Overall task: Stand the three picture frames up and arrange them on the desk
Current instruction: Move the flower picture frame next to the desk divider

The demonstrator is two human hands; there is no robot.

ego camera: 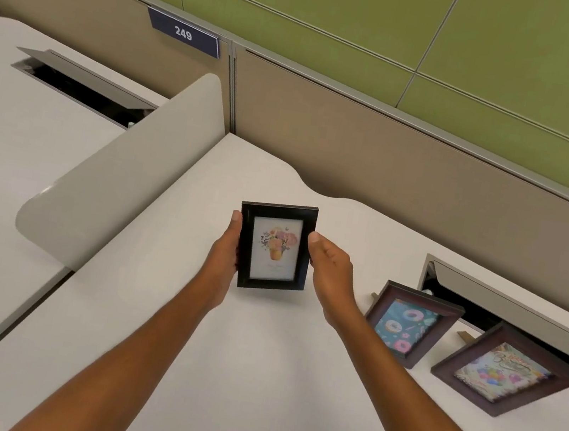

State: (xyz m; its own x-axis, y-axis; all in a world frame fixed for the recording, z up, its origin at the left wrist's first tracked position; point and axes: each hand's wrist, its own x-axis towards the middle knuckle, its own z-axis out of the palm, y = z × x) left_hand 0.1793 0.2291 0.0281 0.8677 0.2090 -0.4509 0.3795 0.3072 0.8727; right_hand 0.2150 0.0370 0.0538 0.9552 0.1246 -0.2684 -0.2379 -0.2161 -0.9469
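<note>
Head view. Black frame (273,247) held upright between both hands, picture side toward the camera, flower bouquet print visible behind the glass. Left hand (227,251) pressed against the left edge of the frame, thumb tip near the upper left corner, remaining fingers wrapped behind and out of sight. Right hand (330,278) against the right edge, thumb tip touching the upper right side, other fingers curled behind the frame. Both sets of fingers closed on the frame from opposite sides. Lower edge of the frame close to the white surface (250,377); contact with it cannot be told.

To the right of the right-hand fingers, near but apart: donut frame (409,324), dark brown, standing tilted back, part of its rear stand showing at the left. Further right, just beside it: balloon frame (506,369), dark brown, also leaning back on a stand. Open cable tray (508,299) behind both.

To the left of the left-hand fingers, well apart: grey divider panel (126,168) separating the neighbouring desk. Beyond the fingers: beige partition (396,158) with number plate "249" (184,33), green wall panels (346,1) above.
</note>
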